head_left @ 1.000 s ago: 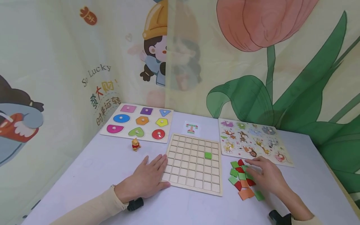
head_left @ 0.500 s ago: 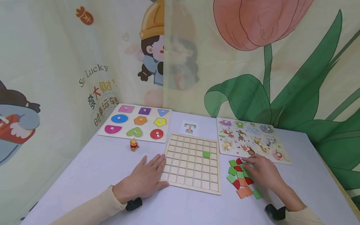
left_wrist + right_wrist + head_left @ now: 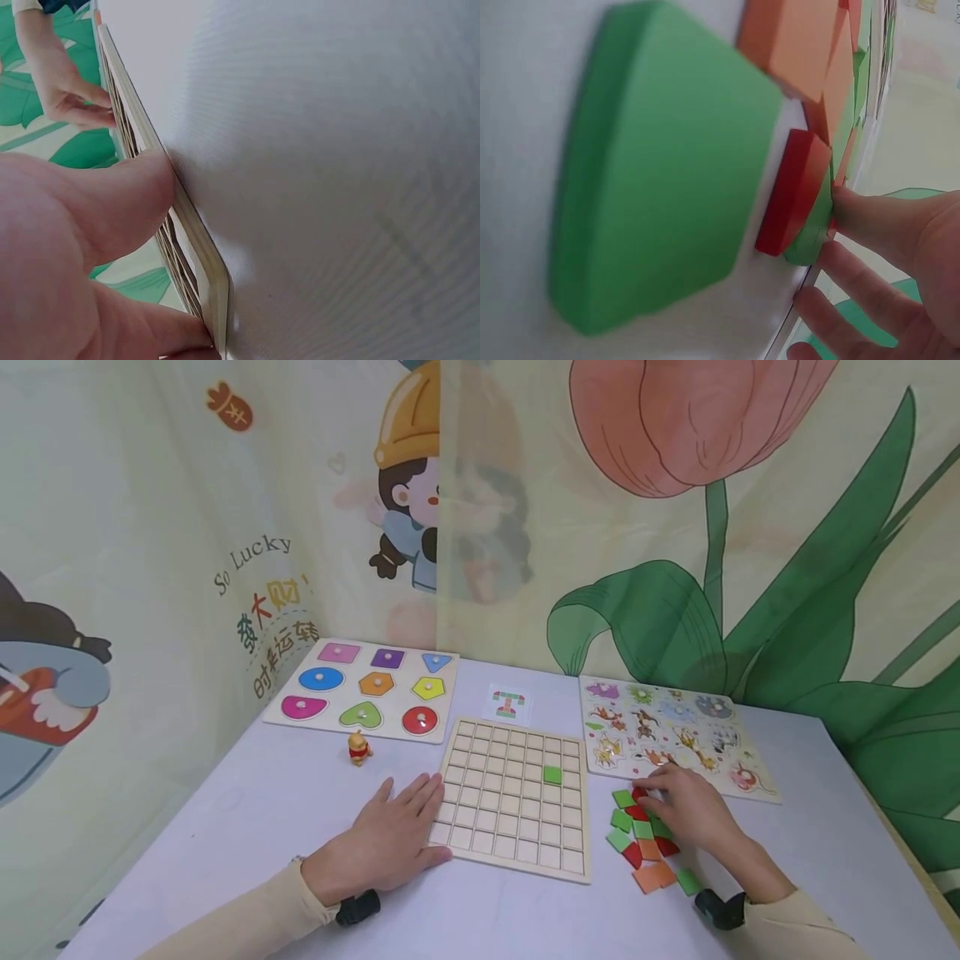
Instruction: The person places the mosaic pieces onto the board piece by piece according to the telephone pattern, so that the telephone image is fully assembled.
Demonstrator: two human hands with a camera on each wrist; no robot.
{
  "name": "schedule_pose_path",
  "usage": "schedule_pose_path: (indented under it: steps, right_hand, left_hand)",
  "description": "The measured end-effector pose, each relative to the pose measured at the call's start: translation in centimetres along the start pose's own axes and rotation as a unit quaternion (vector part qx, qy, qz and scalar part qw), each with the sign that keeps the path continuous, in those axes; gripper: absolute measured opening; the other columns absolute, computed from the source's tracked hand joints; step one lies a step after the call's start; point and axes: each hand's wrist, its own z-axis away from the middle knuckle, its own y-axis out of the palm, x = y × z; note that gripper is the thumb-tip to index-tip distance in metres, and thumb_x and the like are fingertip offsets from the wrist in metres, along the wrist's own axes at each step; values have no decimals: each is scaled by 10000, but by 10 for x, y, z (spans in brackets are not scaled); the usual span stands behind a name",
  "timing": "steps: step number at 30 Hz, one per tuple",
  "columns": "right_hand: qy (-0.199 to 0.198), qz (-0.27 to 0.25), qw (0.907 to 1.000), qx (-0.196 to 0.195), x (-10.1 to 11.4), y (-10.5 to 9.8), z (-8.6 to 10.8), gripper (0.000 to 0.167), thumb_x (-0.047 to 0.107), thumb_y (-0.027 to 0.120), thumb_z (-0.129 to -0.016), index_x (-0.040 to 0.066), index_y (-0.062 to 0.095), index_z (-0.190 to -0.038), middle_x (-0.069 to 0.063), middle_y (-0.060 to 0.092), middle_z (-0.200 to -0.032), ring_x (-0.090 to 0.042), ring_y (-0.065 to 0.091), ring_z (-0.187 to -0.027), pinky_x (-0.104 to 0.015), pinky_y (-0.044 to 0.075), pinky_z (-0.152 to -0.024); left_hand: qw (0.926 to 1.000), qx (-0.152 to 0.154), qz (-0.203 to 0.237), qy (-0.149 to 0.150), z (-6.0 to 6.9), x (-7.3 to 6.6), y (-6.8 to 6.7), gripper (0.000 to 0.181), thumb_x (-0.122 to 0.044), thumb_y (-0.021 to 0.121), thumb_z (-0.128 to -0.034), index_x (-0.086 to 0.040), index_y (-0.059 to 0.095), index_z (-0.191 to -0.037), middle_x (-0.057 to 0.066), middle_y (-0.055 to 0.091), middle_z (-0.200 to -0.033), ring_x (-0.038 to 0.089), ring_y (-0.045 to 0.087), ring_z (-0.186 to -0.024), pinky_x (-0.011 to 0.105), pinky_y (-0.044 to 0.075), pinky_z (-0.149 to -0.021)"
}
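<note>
My left hand (image 3: 393,835) lies flat with straight fingers at the left edge of a wooden grid board (image 3: 517,870); its thumb touches the board's near corner, also seen in the left wrist view. One green square tile (image 3: 552,775) sits in a cell on the board's right side. To the right, my right hand (image 3: 693,806) reaches over a loose pile of green, red and orange tiles. Its thumb and forefinger pinch a red quarter-round tile (image 3: 638,793) at the far end of the pile. In the right wrist view a green tile (image 3: 675,172) lies close to the camera.
Behind the grid board lies a small card (image 3: 508,703) with a T-shaped tile pattern. A shape puzzle (image 3: 405,731) stands back left, with a small bear figurine (image 3: 359,748) before it. An animal puzzle (image 3: 622,768) lies back right, close to the right hand.
My right hand has moved slightly left, and its fingertips have closed in on the red tile at the pile's far end. The left hand stays where it was.
</note>
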Motion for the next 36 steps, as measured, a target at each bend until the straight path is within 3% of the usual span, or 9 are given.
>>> schedule_pose_path:
  steps: [7, 15, 17, 20, 25, 31, 36]
  right_hand:
    - [-13, -31, 9999, -149, -1, -1, 2, 352, 174, 813, -868, 48, 763, -1193, -181, 685, -1089, -336, 621, -995, -479, 594, -788]
    - [53, -190, 9997, -110, 0, -7, 14, 292, 194, 816, -866, 93, 796, -1139, -258, 680, -1241, -481, 597, -1181, -611, 551, -910]
    - [56, -214, 9998, -26, 2, -7, 16, 275, 201, 825, -859, 97, 806, -1112, -232, 698, -1211, -452, 618, -1147, -586, 562, -904]
    - [80, -248, 9997, 46, 5, -4, 17, 263, 214, 847, -840, 86, 818, -1067, -126, 724, -1073, -298, 645, -980, -445, 588, -791]
    - [224, -152, 9995, 170, 9, -1, 16, 301, 251, 843, -844, 65, 812, -1078, -68, 708, -977, -181, 563, -833, -288, 469, -639]
    - [281, 3, 9994, 191, 17, 2, 16, 389, 333, 830, -853, 63, 795, -1131, -51, 694, -934, -168, 513, -787, -275, 406, -615]
    - [383, -98, 9985, 375, 20, 2, 15, 377, 294, 824, -864, 85, 782, -1174, -35, 674, -935, -167, 499, -781, -277, 402, -607]
  left_hand:
    - [10000, -71, -30, 19, -1, 1, 1, 867, -617, 553, -981, -51, 330, -1598, 85, 298, -1699, 274, 259, -1591, 631, 215, -1259]
    - [9998, -166, 67, 37, 0, 1, 1, 874, -605, 586, -968, -40, 345, -1590, 110, 324, -1686, 286, 278, -1583, 638, 222, -1254]
    - [9998, -173, 75, 35, 0, 2, 1, 875, -602, 591, -967, -39, 344, -1590, 113, 323, -1685, 288, 276, -1583, 637, 223, -1254]
    - [9998, -171, 98, 38, 1, 2, 0, 874, -596, 592, -968, -35, 341, -1590, 116, 320, -1686, 291, 272, -1584, 637, 222, -1254]
    - [9997, -173, 147, 51, 2, 1, 0, 865, -587, 590, -973, -32, 342, -1589, 114, 322, -1686, 288, 275, -1584, 636, 218, -1256]
    - [9997, -193, 117, 67, 2, 1, 2, 871, -595, 595, -966, -37, 348, -1587, 111, 329, -1683, 290, 284, -1580, 635, 222, -1255]
    - [9998, -174, 83, 78, 2, 0, 2, 874, -600, 592, -966, -42, 341, -1591, 108, 326, -1685, 285, 282, -1581, 633, 228, -1254]
